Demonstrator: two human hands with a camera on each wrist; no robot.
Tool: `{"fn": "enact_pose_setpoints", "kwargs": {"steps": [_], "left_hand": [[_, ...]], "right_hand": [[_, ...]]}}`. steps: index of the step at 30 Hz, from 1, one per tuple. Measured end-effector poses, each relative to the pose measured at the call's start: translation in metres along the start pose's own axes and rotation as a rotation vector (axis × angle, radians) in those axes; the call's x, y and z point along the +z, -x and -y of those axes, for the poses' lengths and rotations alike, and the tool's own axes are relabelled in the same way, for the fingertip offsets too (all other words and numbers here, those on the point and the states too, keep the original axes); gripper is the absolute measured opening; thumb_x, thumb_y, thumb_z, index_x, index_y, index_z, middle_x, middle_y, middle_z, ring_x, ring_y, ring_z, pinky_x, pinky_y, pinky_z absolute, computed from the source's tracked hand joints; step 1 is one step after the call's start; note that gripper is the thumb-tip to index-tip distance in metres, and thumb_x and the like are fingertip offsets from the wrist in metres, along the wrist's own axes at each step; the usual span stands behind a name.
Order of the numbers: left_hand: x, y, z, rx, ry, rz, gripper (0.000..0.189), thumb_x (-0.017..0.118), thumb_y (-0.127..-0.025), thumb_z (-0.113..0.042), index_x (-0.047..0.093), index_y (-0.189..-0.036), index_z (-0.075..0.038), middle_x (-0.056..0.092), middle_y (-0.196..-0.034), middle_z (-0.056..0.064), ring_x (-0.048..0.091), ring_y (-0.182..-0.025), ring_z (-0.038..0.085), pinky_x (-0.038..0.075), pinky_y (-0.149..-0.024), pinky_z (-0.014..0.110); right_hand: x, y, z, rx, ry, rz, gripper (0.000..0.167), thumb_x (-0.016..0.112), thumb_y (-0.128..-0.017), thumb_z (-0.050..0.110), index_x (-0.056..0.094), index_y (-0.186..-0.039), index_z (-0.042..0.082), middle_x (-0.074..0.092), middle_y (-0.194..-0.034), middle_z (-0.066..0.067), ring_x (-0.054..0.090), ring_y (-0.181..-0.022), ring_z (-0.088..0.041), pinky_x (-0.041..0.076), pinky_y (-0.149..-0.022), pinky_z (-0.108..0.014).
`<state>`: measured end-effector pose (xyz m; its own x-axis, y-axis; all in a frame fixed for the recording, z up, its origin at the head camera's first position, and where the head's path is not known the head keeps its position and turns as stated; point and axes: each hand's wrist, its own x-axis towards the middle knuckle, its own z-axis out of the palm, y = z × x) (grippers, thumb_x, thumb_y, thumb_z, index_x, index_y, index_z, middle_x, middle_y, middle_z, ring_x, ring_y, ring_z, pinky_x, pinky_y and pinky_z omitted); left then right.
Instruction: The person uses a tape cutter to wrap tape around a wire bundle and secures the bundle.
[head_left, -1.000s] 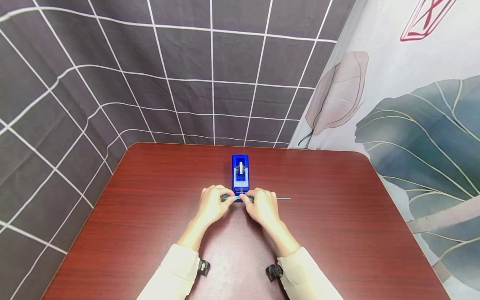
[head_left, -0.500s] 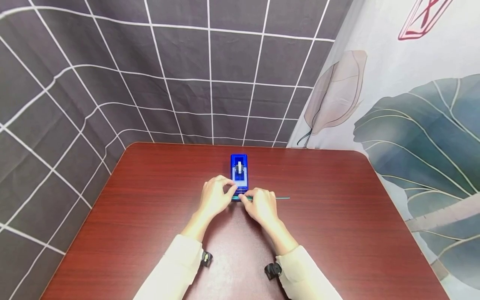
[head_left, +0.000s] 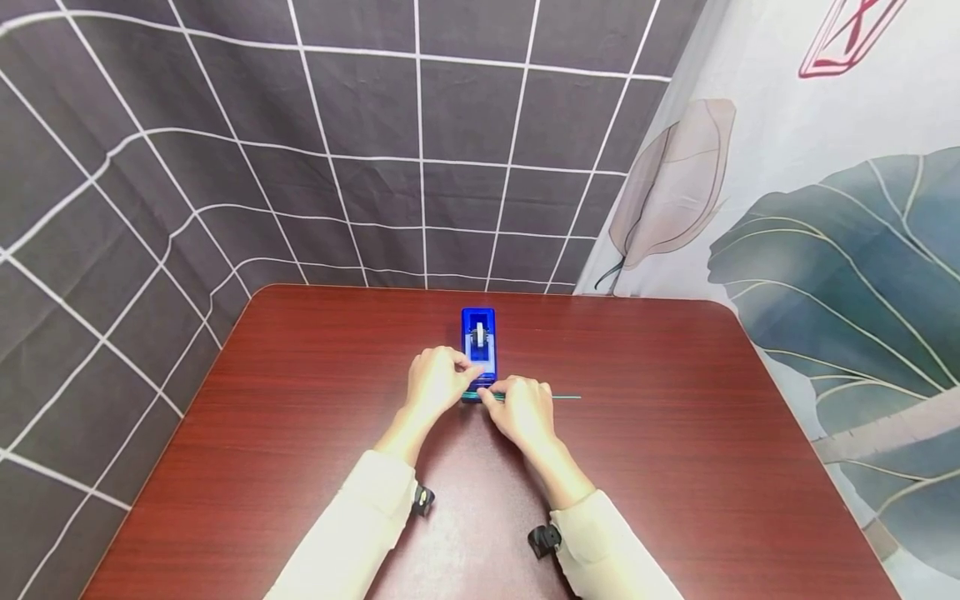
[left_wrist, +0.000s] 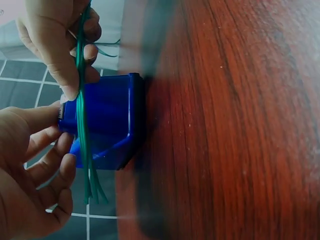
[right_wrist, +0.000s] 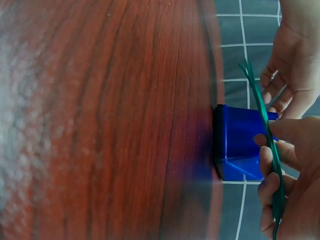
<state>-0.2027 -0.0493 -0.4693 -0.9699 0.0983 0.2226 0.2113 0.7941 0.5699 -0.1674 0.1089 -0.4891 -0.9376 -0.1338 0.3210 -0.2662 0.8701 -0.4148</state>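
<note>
A blue tape dispenser [head_left: 488,319] with a small roll of tape [head_left: 480,335] stands on the table, its cutter end towards me. My right hand [head_left: 525,410] pinches a bundle of thin green strands [right_wrist: 259,97] between thumb and fingers, across the front of the dispenser. One strand juts out on the right. The bundle's loose ends hang free past the dispenser in the left wrist view. My left hand [head_left: 437,382] has thumb and forefinger at the serrated cutter [left_wrist: 61,111], its other fingers bent; I cannot tell whether it grips the tape end.
The dark red wooden table [head_left: 675,433] extends around both arms. Behind it hangs a dark gridded curtain [head_left: 375,192], and a pale curtain with leaf prints [head_left: 750,275] hangs at the right. Each wrist carries a small black camera.
My left hand has let go of the green strands and moved up and right to the dispenser's cutter end. The right hand has stayed in place, pinching the strands.
</note>
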Motion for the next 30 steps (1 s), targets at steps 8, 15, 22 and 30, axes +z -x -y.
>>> {"fn": "enact_pose_setpoints", "kwargs": {"steps": [8, 15, 22, 30], "left_hand": [[-0.0004, -0.001, -0.0015, -0.028, 0.005, 0.012, 0.022, 0.082, -0.083, -0.043, 0.083, -0.084, -0.021, 0.077, -0.08, -0.003, 0.073, -0.078, 0.025, 0.054, -0.067, 0.039], [-0.0008, -0.0005, -0.0026, -0.035, -0.002, 0.012, 0.021, 0.083, -0.082, -0.042, 0.084, -0.083, -0.021, 0.077, -0.08, -0.002, 0.073, -0.077, 0.026, 0.053, -0.065, 0.039], [-0.0022, -0.0001, -0.0036, -0.039, 0.001, 0.016, 0.021, 0.083, -0.082, -0.042, 0.084, -0.084, -0.021, 0.077, -0.079, -0.001, 0.072, -0.076, 0.026, 0.052, -0.063, 0.038], [-0.0022, -0.0001, -0.002, -0.03, -0.002, 0.02, 0.021, 0.082, -0.083, -0.043, 0.084, -0.085, -0.022, 0.077, -0.08, -0.001, 0.072, -0.074, 0.025, 0.051, -0.061, 0.036]], "right_hand": [[0.0, -0.0016, -0.0001, 0.033, 0.032, 0.004, 0.012, 0.079, -0.086, 0.03, 0.084, -0.084, 0.019, 0.076, -0.081, -0.003, 0.071, -0.074, -0.025, 0.039, -0.064, -0.042], [-0.0011, -0.0031, 0.0008, 0.037, 0.067, -0.002, 0.013, 0.08, -0.085, 0.03, 0.084, -0.085, 0.018, 0.076, -0.083, -0.005, 0.072, -0.076, -0.027, 0.039, -0.066, -0.043], [-0.0014, -0.0038, 0.0013, 0.021, 0.103, -0.002, 0.013, 0.079, -0.085, 0.03, 0.083, -0.08, 0.019, 0.076, -0.079, -0.006, 0.071, -0.071, -0.029, 0.039, -0.064, -0.045], [-0.0026, -0.0068, 0.0019, 0.055, 0.093, 0.044, 0.015, 0.078, -0.086, 0.034, 0.082, -0.077, 0.022, 0.076, -0.077, -0.006, 0.071, -0.072, -0.03, 0.039, -0.065, -0.044]]}}
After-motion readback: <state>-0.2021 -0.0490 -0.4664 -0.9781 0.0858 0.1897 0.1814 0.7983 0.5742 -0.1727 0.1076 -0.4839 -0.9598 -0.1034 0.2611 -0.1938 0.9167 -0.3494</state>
